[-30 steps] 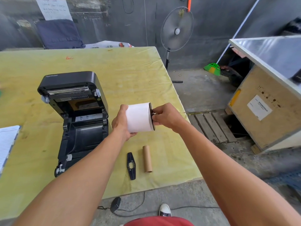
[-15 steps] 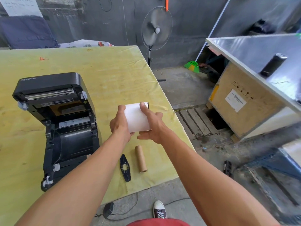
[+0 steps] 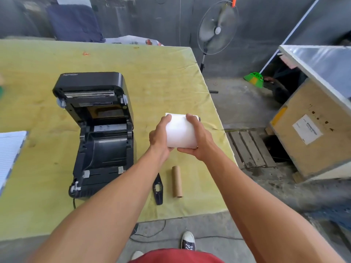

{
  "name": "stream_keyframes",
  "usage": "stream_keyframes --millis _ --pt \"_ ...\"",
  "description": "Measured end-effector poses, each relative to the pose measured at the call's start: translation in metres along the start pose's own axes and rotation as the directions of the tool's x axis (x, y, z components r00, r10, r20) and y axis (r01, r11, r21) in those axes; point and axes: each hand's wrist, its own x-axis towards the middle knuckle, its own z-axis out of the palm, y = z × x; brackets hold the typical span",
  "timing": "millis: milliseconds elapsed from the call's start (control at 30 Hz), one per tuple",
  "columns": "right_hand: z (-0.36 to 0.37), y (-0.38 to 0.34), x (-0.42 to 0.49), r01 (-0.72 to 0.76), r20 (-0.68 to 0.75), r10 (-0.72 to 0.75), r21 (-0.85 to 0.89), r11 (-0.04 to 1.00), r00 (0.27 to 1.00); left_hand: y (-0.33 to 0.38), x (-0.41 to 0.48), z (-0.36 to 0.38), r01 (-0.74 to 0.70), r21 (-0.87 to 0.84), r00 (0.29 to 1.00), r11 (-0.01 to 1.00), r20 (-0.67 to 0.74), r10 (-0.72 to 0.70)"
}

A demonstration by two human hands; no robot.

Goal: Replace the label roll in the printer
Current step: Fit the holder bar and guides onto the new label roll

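Observation:
A white label roll is held in the air to the right of the black printer, between both hands. My left hand grips its left end. My right hand wraps its right side and underside, and a small dark part shows at the roll's right end. The printer stands on the yellow table with its lid tilted up and back, and its roll bay shows no roll. An empty brown cardboard core and a flat black plastic holder piece lie on the table below my hands.
A white lined pad lies at the left table edge. A cable runs over the floor under the table's near edge. A standing fan, a wooden pallet and a large wooden crate stand to the right.
My right hand left the roll's right end and now wraps over the roll's side. The roll stays in the air between both hands. The head camera has shifted its view.

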Motion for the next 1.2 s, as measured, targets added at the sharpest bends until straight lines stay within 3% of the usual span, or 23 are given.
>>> stream_keyframes --millis 167,333,533,600,733,767,833,1033,1100,1200 --pt "-0.007 0.0 0.013 0.024 0.044 -0.025 0.024 0.999 0.999 0.013 -0.001 -0.006 0.017 0.121 0.997 0.992 0.068 -0.026" --pt "-0.016 -0.002 0.025 0.043 0.117 -0.042 -0.007 0.999 0.992 0.005 0.002 -0.004 0.001 0.126 0.982 0.992 -0.186 0.023" --pt "-0.027 0.002 0.035 0.027 0.141 -0.018 -0.066 0.997 0.99 -0.04 0.0 -0.038 0.057 0.575 0.868 0.816 -0.433 0.245" --pt "-0.031 0.005 0.037 0.015 0.154 -0.003 -0.076 0.997 0.988 -0.048 -0.006 -0.047 0.124 0.715 0.858 0.688 -0.425 0.288" --pt "-0.031 0.006 0.039 0.007 0.159 0.004 -0.07 0.998 0.987 -0.069 -0.019 -0.064 0.195 0.965 0.949 0.178 -0.231 0.214" --pt "-0.031 0.005 0.039 0.008 0.158 0.002 -0.064 0.998 0.987 -0.074 -0.021 -0.067 0.182 0.978 0.96 0.106 -0.2 0.198" --pt "-0.032 0.005 0.04 0.015 0.156 -0.007 -0.05 0.999 0.988 -0.08 -0.021 -0.072 0.176 0.983 0.961 0.054 -0.184 0.209" --pt "-0.033 0.006 0.038 0.026 0.135 -0.02 -0.044 0.999 0.991 -0.08 -0.018 -0.084 0.112 0.965 0.959 0.238 -0.167 0.228" --pt "-0.034 0.007 0.036 0.031 0.129 -0.025 -0.044 0.999 0.991 -0.069 -0.015 -0.083 0.021 0.912 0.936 0.41 -0.162 0.312" --pt "-0.032 0.009 0.032 0.041 0.109 -0.036 -0.045 0.998 0.993 -0.032 -0.01 -0.065 -0.139 0.684 0.887 0.716 -0.237 0.397"
